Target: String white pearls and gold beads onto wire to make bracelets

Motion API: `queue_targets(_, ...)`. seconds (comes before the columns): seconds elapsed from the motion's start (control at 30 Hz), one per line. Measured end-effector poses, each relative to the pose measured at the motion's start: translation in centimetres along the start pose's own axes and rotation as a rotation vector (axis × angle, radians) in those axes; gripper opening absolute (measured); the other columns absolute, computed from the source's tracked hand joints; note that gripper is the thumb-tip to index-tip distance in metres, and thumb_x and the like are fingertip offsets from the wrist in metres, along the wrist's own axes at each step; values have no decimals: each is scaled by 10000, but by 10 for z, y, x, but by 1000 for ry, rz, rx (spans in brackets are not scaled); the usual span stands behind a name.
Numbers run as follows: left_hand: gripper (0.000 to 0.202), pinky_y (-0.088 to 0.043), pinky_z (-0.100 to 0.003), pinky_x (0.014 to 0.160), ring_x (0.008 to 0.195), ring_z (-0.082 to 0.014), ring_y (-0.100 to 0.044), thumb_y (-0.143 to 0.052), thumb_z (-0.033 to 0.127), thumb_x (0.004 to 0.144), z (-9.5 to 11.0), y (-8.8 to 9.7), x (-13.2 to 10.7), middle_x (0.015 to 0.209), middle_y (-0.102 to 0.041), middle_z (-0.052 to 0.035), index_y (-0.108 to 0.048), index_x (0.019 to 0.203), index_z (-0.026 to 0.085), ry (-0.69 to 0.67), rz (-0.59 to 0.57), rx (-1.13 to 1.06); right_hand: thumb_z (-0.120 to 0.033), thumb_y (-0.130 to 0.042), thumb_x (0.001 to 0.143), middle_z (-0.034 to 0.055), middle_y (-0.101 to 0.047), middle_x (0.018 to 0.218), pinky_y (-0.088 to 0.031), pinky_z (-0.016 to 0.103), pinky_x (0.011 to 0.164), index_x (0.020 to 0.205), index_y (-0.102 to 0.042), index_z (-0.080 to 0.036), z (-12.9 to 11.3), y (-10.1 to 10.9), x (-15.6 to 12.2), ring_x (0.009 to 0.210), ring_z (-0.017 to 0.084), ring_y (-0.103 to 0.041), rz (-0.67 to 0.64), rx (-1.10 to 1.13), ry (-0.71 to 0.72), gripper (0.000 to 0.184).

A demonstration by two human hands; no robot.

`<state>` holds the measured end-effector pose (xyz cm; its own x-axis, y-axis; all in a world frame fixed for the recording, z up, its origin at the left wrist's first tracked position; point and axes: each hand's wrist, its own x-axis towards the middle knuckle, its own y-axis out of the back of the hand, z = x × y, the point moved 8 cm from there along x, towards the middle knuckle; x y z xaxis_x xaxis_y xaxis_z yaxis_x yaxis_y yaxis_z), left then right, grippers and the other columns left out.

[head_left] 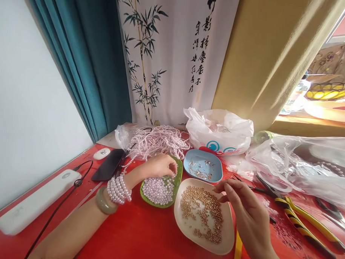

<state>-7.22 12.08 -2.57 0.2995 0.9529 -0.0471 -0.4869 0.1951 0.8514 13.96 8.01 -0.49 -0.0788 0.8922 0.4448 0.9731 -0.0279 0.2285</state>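
Red and glossy, the counter (146, 234) is sitting against a teal curtain and a bamboo scroll at the top of the frame, with plastic bags crowding its right side. At lower centre the left hand (160, 165) is reaching into the green dish (179, 174), its fingertips pinched together over the pale pink pearl beads (157, 190), though whether a bead is actually caught between them cannot be told. The right hand (242, 205) is hovering at the rim of the cream dish (228, 237), fingers loosely curled and closing on nothing that shows, just beside the small gold beads (203, 213). Judging from this, the bead-picking step is under way, and the following move would call for a fine pinch to lift a single pearl clear. A blue dish (216, 167) of metal findings is waiting behind, with yellow-handled pliers (302, 224) lying at lower right.
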Motion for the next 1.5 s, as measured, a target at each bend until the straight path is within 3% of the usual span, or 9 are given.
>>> queue_targets(0.17,148,-315,-233,535,636,-157,-562,-680,251,558,1,-6,0,710,-670,4,-678,704,231,11,-5,100,-325,-488,799,15,-621,742,-514,247,569,761,-586,-211,-2,4,1,583,133,-585,28,-52,15,155)
queue_targets(0.47,85,-307,-222,523,627,-144,-567,-632,192,604,-2,-11,2,691,-671,8,-669,674,223,-10,-18,89,-343,-506,787,14,-624,730,-517,244,574,762,-582,-216,4,5,0,588,140,-588,35,-71,-3,150)
queue_targets(0.8,116,-344,-229,567,632,-142,-570,-594,194,642,-5,-1,1,727,-676,-6,-675,725,204,-23,-25,4,-339,-506,787,-5,-596,656,-488,214,540,718,-576,-215,1,-1,-1,568,129,-568,-15,-75,9,159)
queue_targets(0.9,113,-356,-228,584,652,-143,-573,-593,191,649,5,-1,-1,741,-673,-5,-672,730,199,-50,-5,-30,-345,-502,789,-3,-594,660,-485,211,526,729,-576,-211,5,-2,-2,561,127,-565,-28,-51,-8,164)
queue_targets(1.03,114,-377,-228,616,713,-145,-579,-569,217,716,35,-8,-7,793,-671,-10,-669,770,204,-172,48,-97,-334,-494,800,5,-585,667,-480,223,535,742,-567,-203,7,-4,-4,575,131,-554,-48,-25,-26,160)
queue_targets(1.23,159,-379,-271,647,807,-194,-546,-538,151,762,74,-36,-18,795,-664,-39,-671,831,205,-407,34,184,-330,-471,820,1,-563,644,-452,230,547,739,-545,-192,9,-7,-5,582,130,-523,-69,-26,-46,176)
queue_targets(1.5,203,-387,-245,609,814,-166,-506,-436,127,827,74,-48,-17,766,-606,-37,-630,831,185,-418,88,349,-323,-469,829,0,-554,667,-440,224,563,764,-540,-189,16,-10,-6,614,127,-518,-87,30,-55,164)
